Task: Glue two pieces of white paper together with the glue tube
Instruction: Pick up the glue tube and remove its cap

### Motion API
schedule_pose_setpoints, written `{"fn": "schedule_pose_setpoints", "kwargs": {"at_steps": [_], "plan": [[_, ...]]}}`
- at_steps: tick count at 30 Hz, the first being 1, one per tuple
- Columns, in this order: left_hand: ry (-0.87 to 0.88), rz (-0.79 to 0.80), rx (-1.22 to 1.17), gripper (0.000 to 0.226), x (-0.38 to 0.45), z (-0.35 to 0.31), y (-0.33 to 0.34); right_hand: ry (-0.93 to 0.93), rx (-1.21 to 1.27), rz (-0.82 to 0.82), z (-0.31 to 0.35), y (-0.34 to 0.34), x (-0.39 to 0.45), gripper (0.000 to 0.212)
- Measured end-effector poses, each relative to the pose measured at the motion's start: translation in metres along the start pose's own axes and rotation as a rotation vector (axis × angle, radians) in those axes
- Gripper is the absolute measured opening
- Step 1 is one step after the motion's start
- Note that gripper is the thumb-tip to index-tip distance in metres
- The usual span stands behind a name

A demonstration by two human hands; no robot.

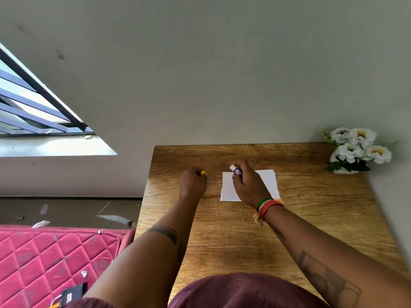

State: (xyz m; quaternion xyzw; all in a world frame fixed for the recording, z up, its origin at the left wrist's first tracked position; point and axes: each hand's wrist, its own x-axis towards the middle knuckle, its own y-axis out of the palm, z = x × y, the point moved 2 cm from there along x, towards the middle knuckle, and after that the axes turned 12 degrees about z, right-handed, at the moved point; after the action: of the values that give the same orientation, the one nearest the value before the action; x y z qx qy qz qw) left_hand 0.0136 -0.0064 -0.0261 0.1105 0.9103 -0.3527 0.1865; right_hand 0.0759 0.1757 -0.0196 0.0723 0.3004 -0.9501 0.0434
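1. Fingers of right hand pinch small blue-white glue tube, over white paper rectangle.
2. Left hand fingers grip small yellow cap, beside the paper.
3. Cap's off; no glue seen yet, 2nd sheet not made out.

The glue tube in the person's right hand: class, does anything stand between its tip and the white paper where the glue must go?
Nothing visible does. The right hand holds the glue tube over the white paper, tip bare. The yellow cap sits in the left hand, off to the paper's left on the table.
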Motion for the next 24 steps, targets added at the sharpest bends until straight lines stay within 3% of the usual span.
{"fn": "schedule_pose_setpoints", "kwargs": {"at_steps": [11,14,16,18,20,24], "plan": [[0.038,0.024,0.375,0.034,0.008,0.035,-0.001,-0.016,0.188,-0.033,0.028,0.025,0.026,0.028],[0.045,0.008,0.356,0.046,0.002,0.031,-0.002,0.032,0.281,-0.054,0.033,0.022,0.029,0.027],[0.113,-0.066,0.314,0.041,-0.002,0.020,-0.003,0.057,0.326,-0.068,0.035,0.016,0.030,0.027],[0.234,-0.133,0.236,0.026,-0.006,0.000,-0.003,0.057,0.363,-0.065,0.036,0.010,0.030,0.029],[0.284,-0.101,0.053,0.021,-0.008,-0.023,0.000,0.050,0.399,-0.053,0.038,0.004,0.030,0.032],[0.187,0.056,-0.565,0.022,-0.014,-0.060,0.004,0.023,0.415,-0.127,0.048,-0.014,0.025,0.035]]}}
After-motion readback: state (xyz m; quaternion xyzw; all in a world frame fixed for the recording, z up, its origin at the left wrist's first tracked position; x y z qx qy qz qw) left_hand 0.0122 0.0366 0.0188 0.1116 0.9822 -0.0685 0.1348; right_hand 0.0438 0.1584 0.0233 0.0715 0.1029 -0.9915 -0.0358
